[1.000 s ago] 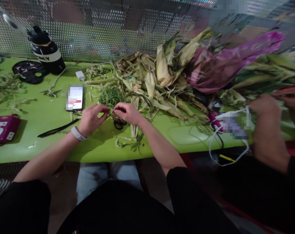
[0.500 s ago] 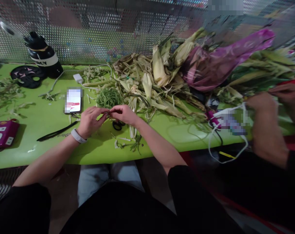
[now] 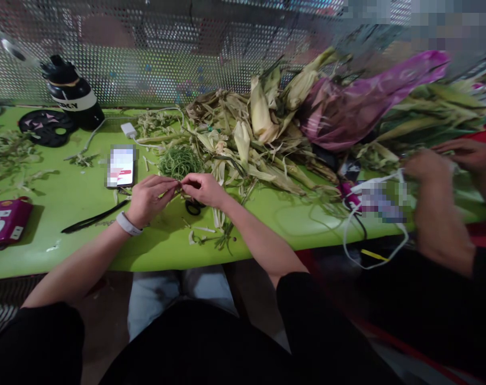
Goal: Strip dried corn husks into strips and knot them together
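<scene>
My left hand (image 3: pixel 150 199) and my right hand (image 3: pixel 203 188) meet fingertip to fingertip at the near side of a bundle of thin green strands (image 3: pixel 180 161). Both pinch at the same spot; what is between the fingers is too small to make out. Just below my right hand lie the black scissor handles (image 3: pixel 193 207), partly covered by it. A phone (image 3: pixel 121 167) with a lit screen rests to the left of my left hand. Torn strips and stems (image 3: pixel 210 235) lie on the green table (image 3: pixel 154 248) nearer to me.
Dry corn husks (image 3: pixel 262 120) are heaped at the back, beside a purple plastic bag (image 3: pixel 347 115). Leftward are a black bottle (image 3: pixel 76 96), a black mask-shaped thing (image 3: pixel 46 128), a black strap (image 3: pixel 92 218) and a magenta box (image 3: pixel 8 220). At the right, another person's hands (image 3: pixel 431 163) work near a white cable (image 3: pixel 349 235).
My left fingers have straightened and drawn slightly closer to my right fingertips. Both hands stay at the same place. The other person's hands have shifted a little.
</scene>
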A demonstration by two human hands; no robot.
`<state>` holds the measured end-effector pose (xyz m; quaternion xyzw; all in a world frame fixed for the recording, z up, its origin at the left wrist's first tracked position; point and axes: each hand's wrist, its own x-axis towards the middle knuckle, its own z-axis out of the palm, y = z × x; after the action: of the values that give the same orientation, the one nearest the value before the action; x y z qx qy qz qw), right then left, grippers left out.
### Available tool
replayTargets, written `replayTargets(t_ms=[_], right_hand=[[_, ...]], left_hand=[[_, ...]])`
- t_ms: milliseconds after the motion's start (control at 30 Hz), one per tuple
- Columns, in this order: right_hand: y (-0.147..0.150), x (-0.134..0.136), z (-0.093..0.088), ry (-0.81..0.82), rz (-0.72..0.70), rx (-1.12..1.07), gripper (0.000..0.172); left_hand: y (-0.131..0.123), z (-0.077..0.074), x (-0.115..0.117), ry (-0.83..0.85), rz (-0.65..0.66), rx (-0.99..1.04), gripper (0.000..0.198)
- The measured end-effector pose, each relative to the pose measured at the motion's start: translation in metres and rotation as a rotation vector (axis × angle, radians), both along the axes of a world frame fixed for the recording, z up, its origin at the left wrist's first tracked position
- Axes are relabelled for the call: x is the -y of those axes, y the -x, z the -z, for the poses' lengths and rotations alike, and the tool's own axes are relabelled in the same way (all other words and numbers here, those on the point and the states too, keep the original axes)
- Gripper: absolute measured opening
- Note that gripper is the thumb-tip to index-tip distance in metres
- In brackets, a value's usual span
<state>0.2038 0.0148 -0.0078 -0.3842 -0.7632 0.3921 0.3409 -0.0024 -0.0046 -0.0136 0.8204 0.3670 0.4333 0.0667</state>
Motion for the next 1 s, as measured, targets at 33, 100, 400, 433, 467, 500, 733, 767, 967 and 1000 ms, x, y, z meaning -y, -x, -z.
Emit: replayTargets(t_ms=[33, 100, 400, 433, 467, 500, 733, 767, 967, 1000], right_hand=[[0.0, 0.0, 0.0, -0.008, -0.001, -0.003, 0.026], [-0.002, -0.001, 0.0, -0.034, 0.009, -0.004, 0.027], [-0.013, -0.007, -0.011, -0.018, 0.083, -0.094, 0.018], [-0.015, -0.007, -0.013, 0.012, 0.07, -0.104, 0.017], [-0.017, -0.008, -0.015, 0.039, 0.051, -0.118, 0.016], [-0.018, -0.009, -0.016, 0.064, 0.027, -0.136, 0.014], [-0.012, -0.006, -0.013, 0.243, -0.014, -0.367, 0.011], [-0.01, -0.005, -0.012, 0.274, -0.009, -0.393, 0.011], [-0.008, -0.001, -0.01, 0.4, -0.209, -0.325, 0.016], [-0.008, -0.001, -0.01, 0.381, -0.234, -0.309, 0.018]], left_hand=[[0.0, 0.001, 0.0, 0.007, 0.004, 0.009, 0.019], [0.0, 0.001, 0.0, 0.041, 0.015, 0.051, 0.019], [-0.003, -0.009, -0.004, 0.709, 0.021, 0.571, 0.015], [-0.002, -0.009, -0.006, 0.807, 0.0, 0.656, 0.012], [-0.002, -0.009, -0.008, 0.898, -0.023, 0.733, 0.01], [-0.002, -0.009, -0.01, 0.982, -0.042, 0.802, 0.008], [-0.004, -0.009, -0.01, 1.341, 0.246, 1.222, 0.003], [-0.004, -0.009, -0.009, 1.355, 0.308, 1.243, 0.002], [-0.008, -0.009, -0.003, 1.327, 0.429, 1.159, 0.011], [-0.008, -0.01, -0.003, 1.327, 0.425, 1.149, 0.012]])
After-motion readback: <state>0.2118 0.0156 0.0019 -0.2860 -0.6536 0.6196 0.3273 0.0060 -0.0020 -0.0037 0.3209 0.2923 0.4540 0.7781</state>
